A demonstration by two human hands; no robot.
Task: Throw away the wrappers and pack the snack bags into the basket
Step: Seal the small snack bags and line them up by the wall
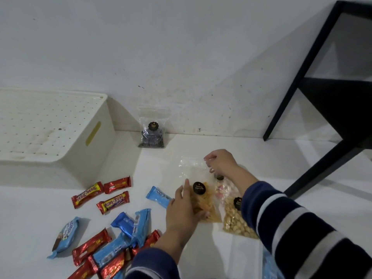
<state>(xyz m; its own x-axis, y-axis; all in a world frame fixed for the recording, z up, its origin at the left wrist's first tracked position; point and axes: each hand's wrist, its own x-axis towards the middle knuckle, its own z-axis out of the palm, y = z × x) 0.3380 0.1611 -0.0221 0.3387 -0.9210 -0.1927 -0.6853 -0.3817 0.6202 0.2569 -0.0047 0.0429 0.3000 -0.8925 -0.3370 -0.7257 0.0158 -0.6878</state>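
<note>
At the far left of the white counter (231, 256) stands the cream basket (60, 125), its perforated floor bare, well apart from the snack bags it is meant to take. In front of it lie three red wrappers (104, 195), and nearer the camera a jumbled heap of red and blue wrappers (118, 244), with one blue wrapper (65, 236) lying by itself at the left. Against the wall, just right of the basket, a bag of dark biscuits (151, 130) stands upright on its own. Further right, the left hand (184, 212) holds the lower edge of a clear bag of yellow chips (203, 204), thumb underneath and fingers laid along its side, while the right hand (220, 163) pinches the empty top of that same bag between thumb and fingertips. Just beside it, partly under the right sleeve, lie a bag of pale pink sweets (223, 188) and a bag of peanuts (235, 220). The step looks to be lifting the chip bag to carry it to the basket. To do that well, I would keep the weight in the lower hand, since the thin top film could slip or pull open, lift it straight up so it does not drag its neighbours, and lay it flat in a corner of the basket so the other three bags fit. The wrappers are all still on the counter; no bin shows in this view.
</note>
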